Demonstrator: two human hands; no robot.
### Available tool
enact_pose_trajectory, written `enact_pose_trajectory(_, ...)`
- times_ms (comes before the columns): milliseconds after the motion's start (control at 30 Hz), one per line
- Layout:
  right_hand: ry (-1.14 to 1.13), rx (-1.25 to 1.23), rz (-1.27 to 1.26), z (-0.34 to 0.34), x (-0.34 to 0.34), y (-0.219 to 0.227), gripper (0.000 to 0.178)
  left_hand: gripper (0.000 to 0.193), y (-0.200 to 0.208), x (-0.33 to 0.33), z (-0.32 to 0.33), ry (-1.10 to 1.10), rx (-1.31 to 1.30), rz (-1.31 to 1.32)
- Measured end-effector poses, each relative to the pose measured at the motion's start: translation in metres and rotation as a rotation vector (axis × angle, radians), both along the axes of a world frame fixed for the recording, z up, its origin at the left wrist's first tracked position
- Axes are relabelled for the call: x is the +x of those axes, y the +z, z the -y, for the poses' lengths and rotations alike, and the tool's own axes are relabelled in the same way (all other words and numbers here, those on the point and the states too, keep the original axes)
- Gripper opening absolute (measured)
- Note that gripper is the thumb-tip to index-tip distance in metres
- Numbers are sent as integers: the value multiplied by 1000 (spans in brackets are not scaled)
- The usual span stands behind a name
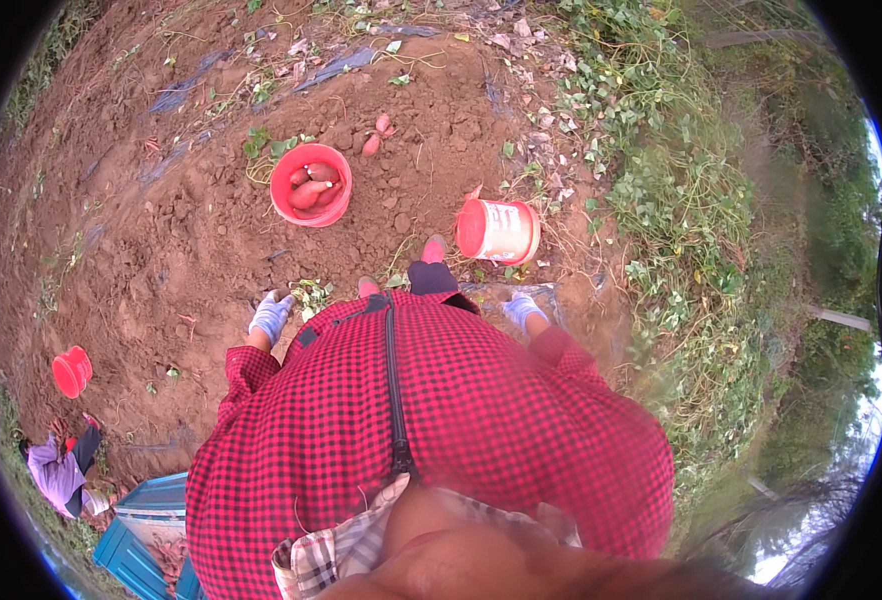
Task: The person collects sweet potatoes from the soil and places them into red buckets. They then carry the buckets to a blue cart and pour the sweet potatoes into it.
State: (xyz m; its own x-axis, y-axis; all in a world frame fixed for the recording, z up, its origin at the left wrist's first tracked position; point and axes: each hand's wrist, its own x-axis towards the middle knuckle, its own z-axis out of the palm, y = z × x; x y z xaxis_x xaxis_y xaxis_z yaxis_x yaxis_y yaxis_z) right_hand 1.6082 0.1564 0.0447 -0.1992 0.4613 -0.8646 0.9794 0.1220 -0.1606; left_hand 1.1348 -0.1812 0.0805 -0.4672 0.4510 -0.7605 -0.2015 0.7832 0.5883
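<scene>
My left hand [272, 314], in a pale glove with soiled fingertips, hangs low over the soil beside a few green leaves [311, 297]. Its fingers are apart and nothing shows in them. On the other side, my right hand [523, 309] wears a similar glove and has its fingers stretched out, with no object visible in it. Ahead of me stands an upright red bucket [279, 190] containing several sweet potatoes [313, 192]. A white-and-red bucket [506, 232] lies on its side, nearest my right hand. Beyond the buckets, loose sweet potatoes [372, 145] rest on the soil.
Leafy vines [681, 200] cover the ground to the right. Strips of dark plastic film [336, 68] lie in the soil. At left are another red bucket [72, 371] and a person in purple [56, 475]. A blue vehicle bed [126, 560] stands lower left.
</scene>
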Motion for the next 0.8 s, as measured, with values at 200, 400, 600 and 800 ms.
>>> enact_pose_trajectory(200, 55, 77, -215, -58, -52, 33, 45, 25, -14, 15, 9, 137, -147, 58)
enact_pose_trajectory(400, 113, 48, -178, -139, -38, 39, 44, 26, -26, 47, 10, 402, -130, 138)
enact_pose_trajectory(600, 97, 85, 6, -210, 2, -4, 43, 28, -17, 87, -14, 429, -58, 185)
enact_pose_trajectory(800, 2, 61, -60, -244, 7, -44, 35, 33, 7, 94, -64, 331, -140, 27)
